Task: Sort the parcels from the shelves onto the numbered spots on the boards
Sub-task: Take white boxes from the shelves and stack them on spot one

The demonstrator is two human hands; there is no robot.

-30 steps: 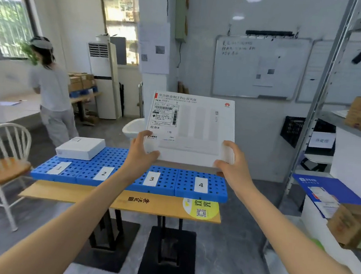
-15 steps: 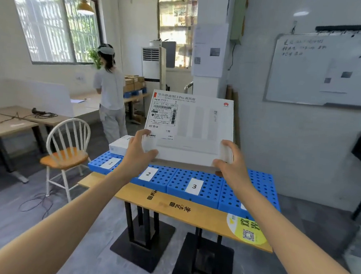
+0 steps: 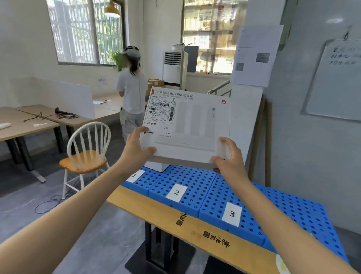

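A flat white parcel (image 3: pixel 196 125) with a shipping label at its upper left is held up facing me above the blue boards. My left hand (image 3: pixel 138 149) grips its lower left corner and my right hand (image 3: pixel 227 160) grips its lower right corner. Below it lie blue perforated boards (image 3: pixel 195 179) on a wooden table, with white number cards 1 (image 3: pixel 135 175), 2 (image 3: pixel 177 192) and 3 (image 3: pixel 231 213). A small white box (image 3: pixel 157 167) sits at the back of board 1, mostly hidden behind the held parcel.
The wooden table (image 3: pixel 216 238) runs from centre to lower right. A white chair with an orange seat (image 3: pixel 86 159) stands left of it. A person (image 3: pixel 131 93) stands at desks further back. Long desks (image 3: pixel 23 123) fill the left; a whiteboard (image 3: pixel 350 79) hangs on the right wall.
My view has swung left and come closer to the boards: the shelves on the right have left the frame and card 4 is out of sight. Both hands keep the same grip on the parcel.
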